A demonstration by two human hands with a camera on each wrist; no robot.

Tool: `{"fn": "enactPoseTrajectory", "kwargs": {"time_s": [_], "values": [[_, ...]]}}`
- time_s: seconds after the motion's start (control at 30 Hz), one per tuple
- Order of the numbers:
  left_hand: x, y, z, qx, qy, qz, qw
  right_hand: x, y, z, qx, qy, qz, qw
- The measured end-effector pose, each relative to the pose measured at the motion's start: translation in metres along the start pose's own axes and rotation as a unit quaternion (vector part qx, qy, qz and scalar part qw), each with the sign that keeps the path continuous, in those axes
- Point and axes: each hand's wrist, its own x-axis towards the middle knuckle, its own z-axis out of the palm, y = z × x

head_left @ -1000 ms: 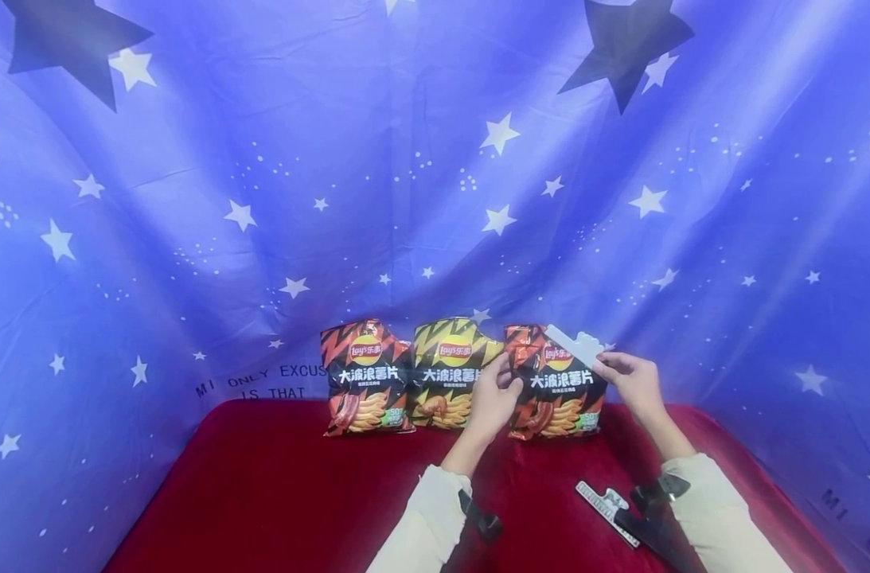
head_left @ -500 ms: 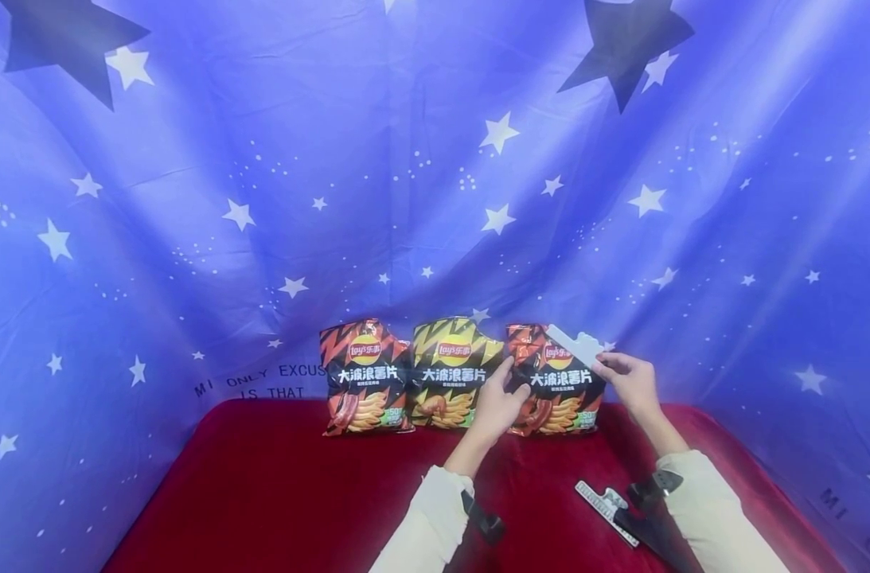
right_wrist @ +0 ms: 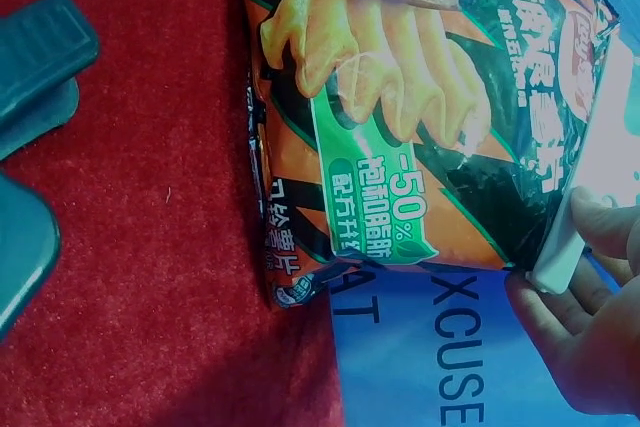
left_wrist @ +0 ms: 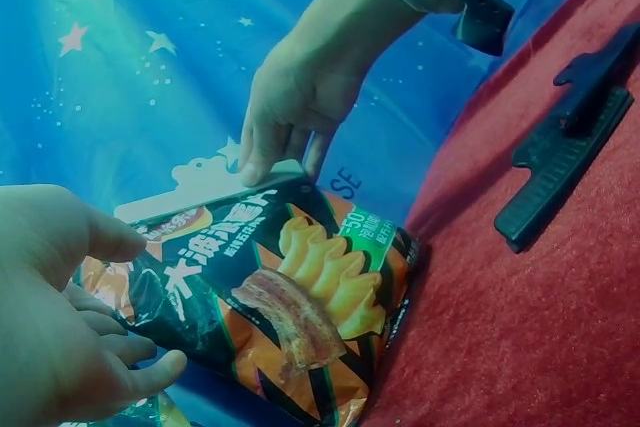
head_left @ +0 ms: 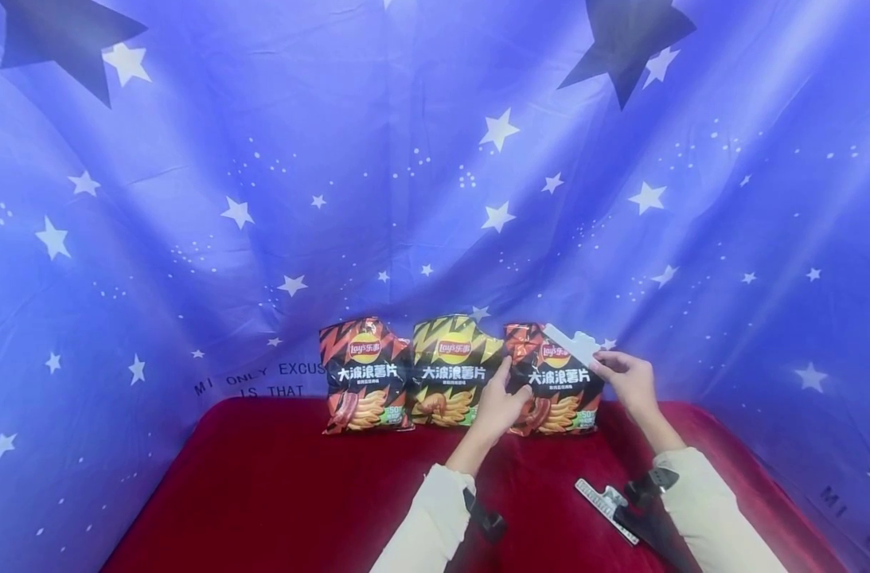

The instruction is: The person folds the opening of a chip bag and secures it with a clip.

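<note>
On the right stands an orange-and-black chip bag (head_left: 559, 398), its upper right corner covered by a white bag clip (head_left: 572, 345) set at a slant. My right hand (head_left: 630, 386) pinches the lower end of that clip between thumb and fingers, also plain in the right wrist view. At the bag's left side is my left hand (head_left: 497, 404), fingers extended and spread; in the left wrist view a fingertip overlaps the bag's upper part. Whether it touches the bag I cannot tell. Part of the bag's left edge is hidden by this hand.
Left of it stand a yellow-and-black chip bag (head_left: 452, 378) and another orange-and-black bag (head_left: 366, 378). A pale clip (head_left: 606, 509) lies on the red cloth (head_left: 298, 493) near my right sleeve, beside a dark shape. Behind the bags hangs a blue star-patterned curtain (head_left: 406, 199).
My left hand's fingers have spread, and the hand has shifted slightly lower beside the bag's left edge. My right hand and the clip have hardly moved.
</note>
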Motion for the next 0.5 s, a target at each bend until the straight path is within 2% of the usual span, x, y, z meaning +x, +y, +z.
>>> {"fn": "enactPoseTrajectory", "kwargs": {"time_s": [0.23,0.5], "values": [[0.0000,0.0008,-0.0009,0.002,-0.012,-0.007,0.9999,-0.0004,0.0016,0.0023,0.009,0.016,0.014,1.000],[0.0014,0.0002,-0.0022,0.016,-0.026,-0.015,0.9994,-0.0038,0.0008,0.0038,-0.013,0.020,0.025,0.999]]}}
